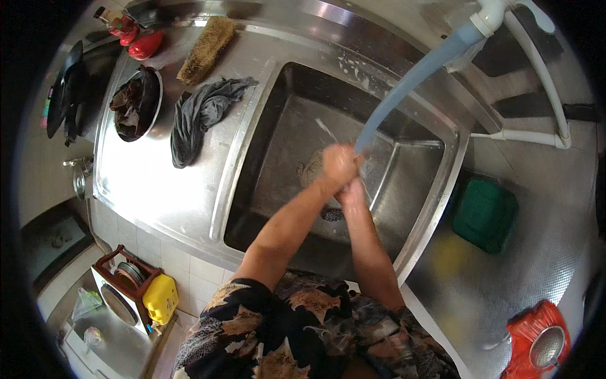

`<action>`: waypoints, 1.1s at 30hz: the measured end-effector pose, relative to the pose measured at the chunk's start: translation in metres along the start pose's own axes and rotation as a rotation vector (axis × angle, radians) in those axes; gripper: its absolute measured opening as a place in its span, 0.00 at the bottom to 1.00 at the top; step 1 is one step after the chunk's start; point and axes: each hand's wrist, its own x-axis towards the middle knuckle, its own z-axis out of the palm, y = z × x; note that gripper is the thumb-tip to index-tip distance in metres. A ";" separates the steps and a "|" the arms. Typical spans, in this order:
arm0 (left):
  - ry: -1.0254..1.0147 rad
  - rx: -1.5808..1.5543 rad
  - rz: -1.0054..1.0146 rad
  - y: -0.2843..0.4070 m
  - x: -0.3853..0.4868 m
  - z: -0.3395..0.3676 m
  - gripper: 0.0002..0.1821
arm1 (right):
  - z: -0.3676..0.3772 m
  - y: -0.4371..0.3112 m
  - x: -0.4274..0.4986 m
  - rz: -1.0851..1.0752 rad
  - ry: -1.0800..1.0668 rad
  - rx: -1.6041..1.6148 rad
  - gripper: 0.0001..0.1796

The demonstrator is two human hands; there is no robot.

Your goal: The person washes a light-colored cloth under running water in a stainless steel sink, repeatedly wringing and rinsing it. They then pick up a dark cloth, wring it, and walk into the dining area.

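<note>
My left hand (340, 163) and my right hand (351, 190) are pressed together over a stainless steel sink basin (416, 189), blurred by motion. The lower end of a blue hose (402, 94) meets my left hand. Water runs about my wet fingers. The blur hides whether anything lies between my palms. Beyond my left hand, a pale tan patch (308, 168), too unclear to name, shows on the basin floor. Under my wrists is a dark drain strainer (333, 214), partly hidden by my arms.
On the left drainboard (156, 170) lie a grey cloth (201, 116), a brown loofah (208, 49) and a bowl (160, 92) of dark scraps. A red-capped bottle (124, 31) stands behind. To the right are a green plastic basin (485, 215) and a strainer (547, 348) on a red bag (535, 324).
</note>
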 end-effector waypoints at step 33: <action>-0.606 -0.889 -0.415 -0.056 -0.091 -0.017 0.20 | 0.039 -0.029 0.011 0.156 0.204 0.263 0.16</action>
